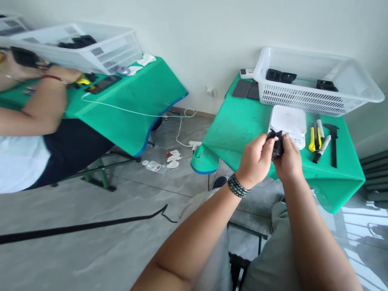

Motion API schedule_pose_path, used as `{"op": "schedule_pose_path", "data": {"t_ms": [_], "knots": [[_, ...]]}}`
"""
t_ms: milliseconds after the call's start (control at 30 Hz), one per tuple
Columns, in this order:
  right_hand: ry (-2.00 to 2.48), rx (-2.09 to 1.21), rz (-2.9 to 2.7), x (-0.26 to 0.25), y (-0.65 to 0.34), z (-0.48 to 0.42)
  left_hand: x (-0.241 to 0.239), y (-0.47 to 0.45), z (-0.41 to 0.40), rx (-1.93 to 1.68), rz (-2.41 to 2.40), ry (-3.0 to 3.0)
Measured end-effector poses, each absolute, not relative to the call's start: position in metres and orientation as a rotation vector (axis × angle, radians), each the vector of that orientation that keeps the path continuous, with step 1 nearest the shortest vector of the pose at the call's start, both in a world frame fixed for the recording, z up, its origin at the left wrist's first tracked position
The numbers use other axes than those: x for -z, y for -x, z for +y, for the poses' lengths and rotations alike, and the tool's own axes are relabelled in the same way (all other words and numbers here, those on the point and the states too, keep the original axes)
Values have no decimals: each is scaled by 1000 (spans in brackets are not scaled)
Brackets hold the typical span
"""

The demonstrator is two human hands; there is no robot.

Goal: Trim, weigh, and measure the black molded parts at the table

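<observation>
Between my two hands is a small black part [277, 149] with a jagged upper edge; its exact kind I cannot make out. My left hand [256, 158], with a beaded bracelet at the wrist, closes its thumb and fingers on the part's left side. On the other side, my right hand [289, 158] grips it too. Just beyond the hands lies a white digital scale [287, 121] on the green-covered table [239, 121]. To its right are a yellow utility knife [312, 140], markers [322, 148] and a black caliper [334, 145].
A white plastic basket [303, 97] holding several black parts [278, 76] stands at the table's back. Phones [241, 89] lie beside it. Left, a co-worker's arm [45, 103] reaches over another green table [145, 93]. A bottle [155, 166] and a white cable [130, 110] are between the tables.
</observation>
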State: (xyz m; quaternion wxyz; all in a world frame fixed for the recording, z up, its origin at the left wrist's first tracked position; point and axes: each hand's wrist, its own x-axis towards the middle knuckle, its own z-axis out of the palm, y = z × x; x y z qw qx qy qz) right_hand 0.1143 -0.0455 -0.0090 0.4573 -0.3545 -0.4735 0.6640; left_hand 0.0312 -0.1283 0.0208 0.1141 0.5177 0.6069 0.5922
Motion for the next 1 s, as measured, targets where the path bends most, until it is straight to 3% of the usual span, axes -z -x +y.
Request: {"op": "schedule_pose_path", "data": {"t_ms": [400, 600, 833, 1000], "knots": [[831, -1795, -983, 14, -116, -36, -26, -26, -129, -2100, 1636, -1444], [740, -1822, -1046, 5, -122, -42, -17, -22, -127, -1599, 1608, -2169], [777, -1808, -959, 9, -123, -40, -17, -28, -134, -1685, 1692, -1997], [752, -1856, -739, 5, -121, -41, -27, -30, -141, -1335, 1809, -2269]]}}
